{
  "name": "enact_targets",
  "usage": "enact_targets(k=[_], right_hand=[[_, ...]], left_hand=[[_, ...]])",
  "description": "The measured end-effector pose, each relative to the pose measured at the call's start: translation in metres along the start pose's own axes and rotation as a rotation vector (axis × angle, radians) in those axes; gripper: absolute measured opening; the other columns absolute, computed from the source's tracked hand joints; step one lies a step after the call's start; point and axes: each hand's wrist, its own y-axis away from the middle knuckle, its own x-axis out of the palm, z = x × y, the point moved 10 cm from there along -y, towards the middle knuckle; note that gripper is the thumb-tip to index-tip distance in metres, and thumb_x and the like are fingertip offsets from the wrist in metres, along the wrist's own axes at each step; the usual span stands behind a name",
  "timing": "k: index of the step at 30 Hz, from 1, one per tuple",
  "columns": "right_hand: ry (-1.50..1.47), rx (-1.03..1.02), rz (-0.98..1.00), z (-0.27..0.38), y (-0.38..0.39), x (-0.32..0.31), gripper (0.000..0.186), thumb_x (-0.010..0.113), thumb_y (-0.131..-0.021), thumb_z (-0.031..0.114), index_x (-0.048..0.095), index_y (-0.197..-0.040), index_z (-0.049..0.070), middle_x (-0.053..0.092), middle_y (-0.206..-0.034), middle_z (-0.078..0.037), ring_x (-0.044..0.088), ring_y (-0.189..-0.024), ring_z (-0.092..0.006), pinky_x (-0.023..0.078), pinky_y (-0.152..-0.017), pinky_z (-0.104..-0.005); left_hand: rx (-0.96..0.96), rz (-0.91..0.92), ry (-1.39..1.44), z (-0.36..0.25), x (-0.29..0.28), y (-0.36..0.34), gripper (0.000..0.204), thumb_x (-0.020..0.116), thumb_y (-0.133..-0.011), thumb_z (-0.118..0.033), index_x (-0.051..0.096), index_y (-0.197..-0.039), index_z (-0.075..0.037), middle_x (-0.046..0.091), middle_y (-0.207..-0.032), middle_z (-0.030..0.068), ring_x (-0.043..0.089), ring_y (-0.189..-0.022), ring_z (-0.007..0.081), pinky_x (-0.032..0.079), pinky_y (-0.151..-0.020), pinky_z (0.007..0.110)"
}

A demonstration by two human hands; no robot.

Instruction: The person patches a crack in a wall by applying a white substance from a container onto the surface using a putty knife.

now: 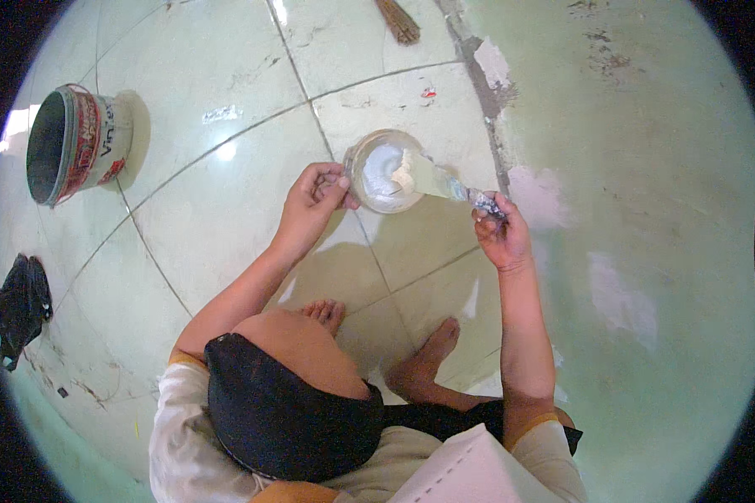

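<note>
A round tub holding white paste with a cream lump stands on the tiles in front of me. My left hand grips its left side with fingers curled round the rim. My right hand is closed on the paste-smeared handle of a putty knife, whose wide blade reaches into the right side of the tub, over the paste. My bare feet are on the floor below my hands.
A white and red bucket with a dark inside stands at the upper left. A black cloth or bag lies at the left edge. A straw brush lies at the top. A green wall with white patches runs along the right.
</note>
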Motion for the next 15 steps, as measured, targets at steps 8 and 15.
enact_targets(k=[8, 15], right_hand=[[-0.103, -0.134, 0.154, 0.034, -0.006, 0.016, 0.025, 0.054, -0.098, 0.021, 0.054, -0.117, 0.005, 0.062, -0.090, -0.009, 0.050, -0.066, -0.0095, 0.040, -0.053, -0.0212], [-0.088, -0.205, 0.049, 0.051, -0.046, 0.037, 0.015, 0.050, -0.101, 0.023, 0.051, -0.105, 0.009, 0.053, -0.081, -0.002, 0.046, -0.064, -0.0056, 0.035, -0.048, -0.0192]], left_hand=[[0.008, -0.018, 0.004, 0.002, -0.008, 0.005, 0.029, 0.057, -0.097, -0.016, 0.050, -0.118, 0.003, 0.062, -0.095, 0.0105, 0.065, -0.081, 0.0174, 0.054, -0.077, 0.030], [0.035, -0.051, -0.049, 0.020, -0.017, 0.037, 0.025, 0.055, -0.099, -0.017, 0.053, -0.115, 0.001, 0.060, -0.085, 0.0066, 0.061, -0.074, 0.0135, 0.051, -0.070, 0.028]])
